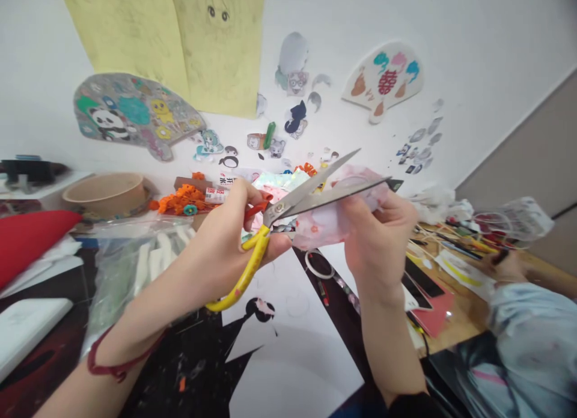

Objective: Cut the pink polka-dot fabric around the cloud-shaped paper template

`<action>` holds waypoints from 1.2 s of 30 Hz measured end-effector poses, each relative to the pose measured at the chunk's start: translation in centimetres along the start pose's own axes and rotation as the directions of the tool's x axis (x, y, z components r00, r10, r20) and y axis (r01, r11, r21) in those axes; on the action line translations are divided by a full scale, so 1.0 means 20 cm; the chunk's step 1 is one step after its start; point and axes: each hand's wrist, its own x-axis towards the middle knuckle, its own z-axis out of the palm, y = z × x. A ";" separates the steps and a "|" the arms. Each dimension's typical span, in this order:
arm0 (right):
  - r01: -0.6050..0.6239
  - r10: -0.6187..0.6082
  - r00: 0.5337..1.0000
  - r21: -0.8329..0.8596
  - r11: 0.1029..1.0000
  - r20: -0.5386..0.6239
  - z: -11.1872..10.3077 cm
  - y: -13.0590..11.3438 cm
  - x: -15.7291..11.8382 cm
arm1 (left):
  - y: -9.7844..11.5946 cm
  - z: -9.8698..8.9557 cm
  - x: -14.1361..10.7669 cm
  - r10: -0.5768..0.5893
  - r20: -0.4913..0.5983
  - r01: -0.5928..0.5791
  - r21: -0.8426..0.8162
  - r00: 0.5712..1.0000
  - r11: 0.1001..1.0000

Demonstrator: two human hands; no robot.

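Note:
My left hand (228, 235) is closed on a pair of scissors (246, 274) with one yellow and one red handle. Their steel blades are spread apart and point up to the right. Bunched between the fingers and thumb of my right hand (376, 241) is a thin, pale pink, see-through sheet (309, 229) with small reddish marks; I cannot tell whether it is fabric or plastic. One blade crosses in front of this sheet, close to my right thumb. Below both hands, white paper (293, 358) with a small black-and-pink cutout (260, 310) lies on the dark tabletop.
A clear bag with pale strips (148, 256) lies at left, near a round tan container (106, 193) and orange pieces (183, 200). A roll of tape (319, 263) sits behind the paper. At right, another person's hand (507, 265) is over a cluttered wooden table.

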 end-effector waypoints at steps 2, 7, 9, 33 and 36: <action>-0.014 0.015 1.000 -0.030 0.999 0.016 0.00 0.00 0.00 | 0.02 0.00 0.00 -0.012 0.008 0.012 0.033 1.000 0.999; -0.002 0.005 0.999 -0.072 0.997 0.034 0.01 0.00 -0.02 | 0.05 -0.01 -0.01 0.005 0.013 -0.005 0.015 1.000 1.000; -0.012 0.018 0.999 -0.108 0.994 0.052 0.02 0.00 -0.02 | 0.05 0.00 -0.01 0.022 0.011 -0.021 -0.021 1.000 1.000; -0.005 0.008 0.997 -0.043 0.999 0.074 0.04 0.01 -0.04 | 0.10 0.00 -0.02 0.070 -0.063 -0.072 -0.030 0.996 0.997; 0.001 0.002 0.998 -0.051 0.999 0.056 0.04 0.01 -0.05 | 0.10 0.00 -0.02 0.083 -0.066 -0.085 -0.030 0.994 0.996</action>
